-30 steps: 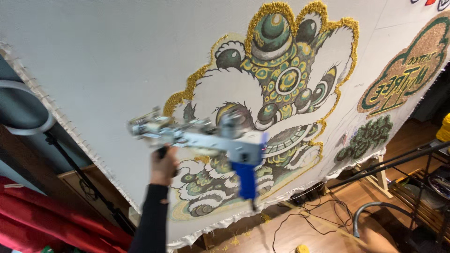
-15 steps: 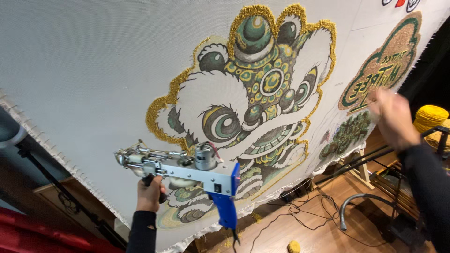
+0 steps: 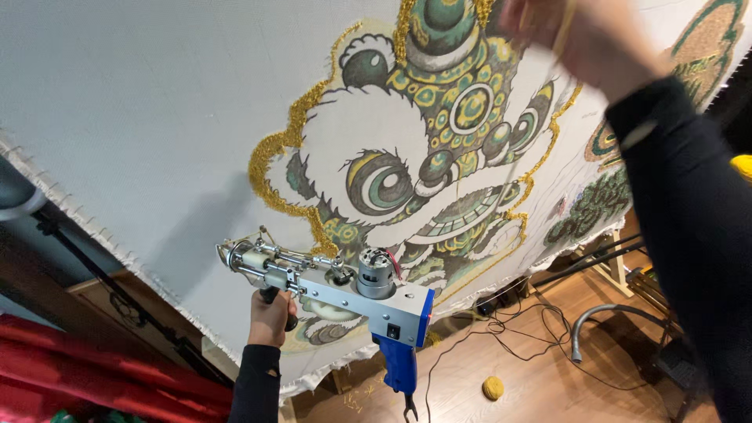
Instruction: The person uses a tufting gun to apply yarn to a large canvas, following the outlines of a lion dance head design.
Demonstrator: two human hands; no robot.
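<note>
Gripping the front handle of the tufting gun (image 3: 337, 294) from below, my left hand (image 3: 271, 317) sits in the lower middle of the frame, fingers curled shut around the dark grip, a black sleeve running down to the bottom edge. I see the gun lying almost level, its metal nose pointing toward the left of the frame, a round grey motor on top and a blue rear handle hanging down at lower centre. My right hand (image 3: 580, 35) is raised at the top right of the frame, blurred, close to the cloth; I cannot tell whether its fingers are spread or pinching, though a thin line of yellow yarn (image 3: 513, 168) seems to run down from it across the picture. Behind both hands stretches the pale backing cloth (image 3: 133, 102), filling most of the view, with a lion-dance head design (image 3: 423, 164) in green, white and grey at the centre and a glittering gold tufted outline along its left side and top. Smaller green emblems show at the right edge. Below, on the wooden floor (image 3: 533, 384) at lower right, I see a ball of yellow yarn (image 3: 492, 387), loose black cables and a bent grey hose. Red fabric (image 3: 94, 360) lies at lower left.
</note>
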